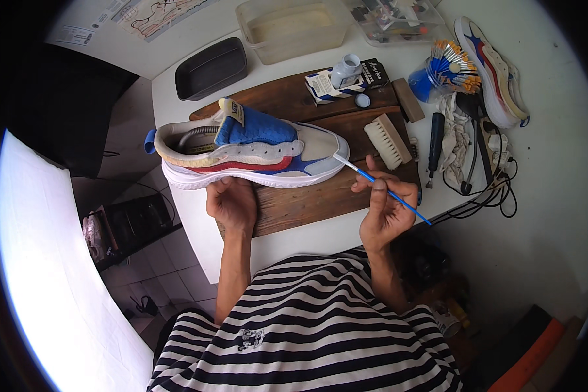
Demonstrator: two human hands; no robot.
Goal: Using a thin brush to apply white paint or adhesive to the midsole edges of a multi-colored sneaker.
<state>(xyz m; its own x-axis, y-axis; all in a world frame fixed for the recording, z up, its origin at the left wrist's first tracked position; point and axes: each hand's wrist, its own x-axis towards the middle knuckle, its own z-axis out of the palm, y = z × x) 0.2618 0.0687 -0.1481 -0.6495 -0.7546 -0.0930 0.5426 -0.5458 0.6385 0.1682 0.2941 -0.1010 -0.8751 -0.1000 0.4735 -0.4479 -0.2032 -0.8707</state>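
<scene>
My left hand [232, 209] grips a cream sneaker [248, 170] with blue tongue, red and blue side panels and white sole from beneath, toe to the right. My right hand [391, 209] holds a thin blue paintbrush [411, 208], its pale tip at the shoe's toe panel. Below them lies a wooden board [294, 215]. At its back stand an open bottle [346, 70] of pale liquid and a printed box [320, 87], with the bottle's lid [363, 101] nearby. A bristle brush [385, 140] lies right of the toe.
On the white table [202, 242] are a black tray [209, 68], plastic tubs [294, 26], a cup of paintbrushes [428, 85], another sneaker [490, 78], a dark tool [436, 140], crumpled cloth [454, 144] and cables. A bright white panel [39, 274] stands at the left.
</scene>
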